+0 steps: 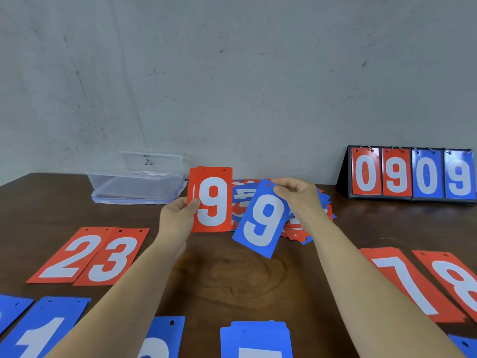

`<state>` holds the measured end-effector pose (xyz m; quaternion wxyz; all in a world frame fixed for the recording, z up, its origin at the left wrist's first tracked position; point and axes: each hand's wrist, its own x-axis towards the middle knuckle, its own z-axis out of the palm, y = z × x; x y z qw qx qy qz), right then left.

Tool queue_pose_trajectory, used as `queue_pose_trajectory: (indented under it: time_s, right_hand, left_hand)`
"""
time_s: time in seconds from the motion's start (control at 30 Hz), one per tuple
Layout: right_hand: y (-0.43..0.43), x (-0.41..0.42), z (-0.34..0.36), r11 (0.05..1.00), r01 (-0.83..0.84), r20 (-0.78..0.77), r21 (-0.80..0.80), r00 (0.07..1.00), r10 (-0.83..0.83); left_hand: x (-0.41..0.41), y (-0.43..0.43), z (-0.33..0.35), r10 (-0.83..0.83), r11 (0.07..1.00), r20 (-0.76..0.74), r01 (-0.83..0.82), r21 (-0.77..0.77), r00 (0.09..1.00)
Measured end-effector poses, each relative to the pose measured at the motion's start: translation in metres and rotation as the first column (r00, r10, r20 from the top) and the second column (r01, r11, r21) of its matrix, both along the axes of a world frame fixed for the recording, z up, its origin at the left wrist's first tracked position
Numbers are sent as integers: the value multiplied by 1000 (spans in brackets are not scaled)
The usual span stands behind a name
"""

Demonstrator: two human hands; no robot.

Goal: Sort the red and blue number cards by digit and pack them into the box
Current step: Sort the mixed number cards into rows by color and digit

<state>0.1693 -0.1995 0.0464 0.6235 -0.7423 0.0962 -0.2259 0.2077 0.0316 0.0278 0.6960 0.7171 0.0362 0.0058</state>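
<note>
- Dark brown wooden table, swirling grain at centre; stained grey wall directly behind
- Left hand grips red 9 card upright, thumb on its face
- Right hand pinches blue 9 card by its top, tilted, above mixed pile
- Clear box back left by the wall; flip scoreboard back right, reading 0909
- Red 2 and red 3 lie left, red 7 and red 8 right; blue cards along near edge

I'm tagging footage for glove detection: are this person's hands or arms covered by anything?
No. The left hand and right hand are bare, with no gloves, rings or watch visible. Both forearms are bare too; no sleeve reaches into the frame.
</note>
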Motion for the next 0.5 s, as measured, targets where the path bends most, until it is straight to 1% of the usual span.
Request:
queue_pose_trajectory:
  time_s: [0.13,0.27,0.3,0.4,0.5]
  right_hand:
    - [3,0,1,1000,9,27,-26,1000,-8]
    - [3,1,1,998,60,38,-33,998,-59]
    - [3,0,2,997,76,42,-23,996,-75]
    - [8,-3,3,991,115,50,64,992,-119]
    - [13,-12,3,974,126,34,190,990,-135]
  left_hand:
    - [-7,-9,-1,-77,997,-40,76,-34,996]
    - [-12,-16,0,-259,953,-147,228,-198,955]
    - [-14,-18,0,-297,941,-174,258,-217,939]
    - [-19,-28,-2,-389,912,-199,346,-221,899]
    - [-25,-41,-3,-393,913,-206,354,-200,896]
